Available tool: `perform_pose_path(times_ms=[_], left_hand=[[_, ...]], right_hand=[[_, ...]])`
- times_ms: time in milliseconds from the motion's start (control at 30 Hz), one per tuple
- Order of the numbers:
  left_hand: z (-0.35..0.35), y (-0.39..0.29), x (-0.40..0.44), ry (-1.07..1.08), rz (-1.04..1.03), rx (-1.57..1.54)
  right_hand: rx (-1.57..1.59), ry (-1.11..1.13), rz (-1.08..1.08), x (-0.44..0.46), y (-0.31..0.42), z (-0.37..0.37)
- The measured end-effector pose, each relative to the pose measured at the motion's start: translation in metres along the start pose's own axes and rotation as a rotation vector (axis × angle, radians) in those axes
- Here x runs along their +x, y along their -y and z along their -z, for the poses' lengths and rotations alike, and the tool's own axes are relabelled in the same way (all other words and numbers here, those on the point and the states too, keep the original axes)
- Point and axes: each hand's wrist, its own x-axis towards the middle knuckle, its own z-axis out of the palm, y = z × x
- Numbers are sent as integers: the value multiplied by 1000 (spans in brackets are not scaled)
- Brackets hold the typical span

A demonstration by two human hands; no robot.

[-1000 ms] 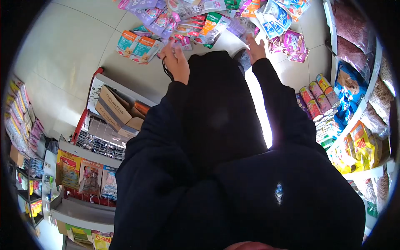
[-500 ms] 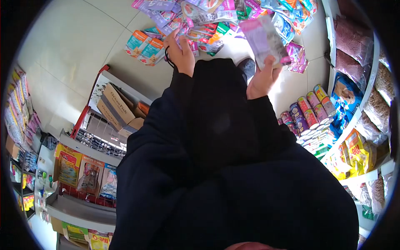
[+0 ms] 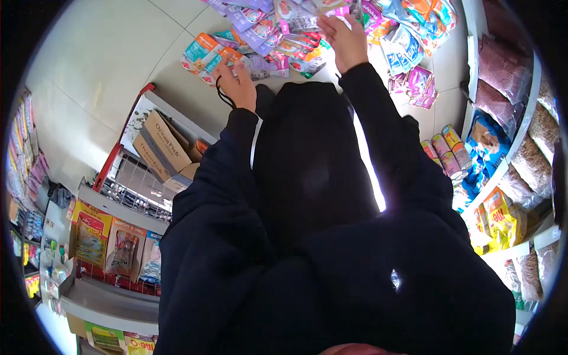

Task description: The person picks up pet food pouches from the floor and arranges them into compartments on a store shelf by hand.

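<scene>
A spread heap of pet food pouches (image 3: 254, 32), mostly purple, lies on the floor. My left hand (image 3: 238, 89), with a dark cord around its wrist, is at the near left of the heap. Its fingers are apart and reach over orange and teal pouches (image 3: 201, 50); whether they press on one I cannot tell. My right hand (image 3: 348, 46) reaches over the middle of the heap with its fingers stretched apart, close to a pale, blurred pouch (image 3: 331, 6) at the top edge of the view. Blue pouches (image 3: 404, 48) and magenta pouches (image 3: 421, 86) lie to its right.
On the left stands a wire rack (image 3: 139, 183) with an open cardboard box (image 3: 163, 145) on it. Cans (image 3: 449, 151) are stacked at the right, beside a blue bag (image 3: 490, 136) and shelves with bags of kibble (image 3: 503, 62).
My right hand has moved left and forward onto the heap, and the purple and grey pouch it held up is no longer in its grip. My left hand has shifted left and nearer me.
</scene>
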Motion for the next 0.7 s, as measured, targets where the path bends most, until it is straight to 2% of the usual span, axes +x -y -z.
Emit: perform_pose_path(times_ms=[67, 133, 200, 267, 300, 367, 400, 467, 567, 600, 633, 700], left_hand=[[0, 10, 5, -28, 53, -54], [1, 21, 14, -137, 43, 70], [9, 46, 27, -178, 121, 134], [19, 87, 41, -294, 278, 173], [28, 97, 51, -296, 285, 174], [45, 110, 68, -164, 280, 551], [52, 109, 75, -159, 287, 553], [66, 100, 88, 289, 598, -76], [59, 135, 79, 226, 540, 56], [57, 126, 76, 226, 540, 50], [53, 110, 66, 266, 622, -79], [50, 97, 51, 315, 764, -254]], right_hand=[[-59, -58, -52, -16, 1, -1], [-124, -85, -128, -26, -10, 8], [-127, -105, -177, -38, -23, 10], [-272, -68, -209, -49, -33, 8], [-277, -66, -213, -54, -39, 7], [-396, 70, -212, -61, -50, 5], [-401, 68, -219, -62, -57, 4], [-584, 234, -211, -64, -69, 0], [-666, 334, -144, -65, -90, -11], [-723, 366, -104, -64, -97, -15], [-759, 367, -48, -63, -106, -19], [-772, 369, -68, -62, -118, -24]])
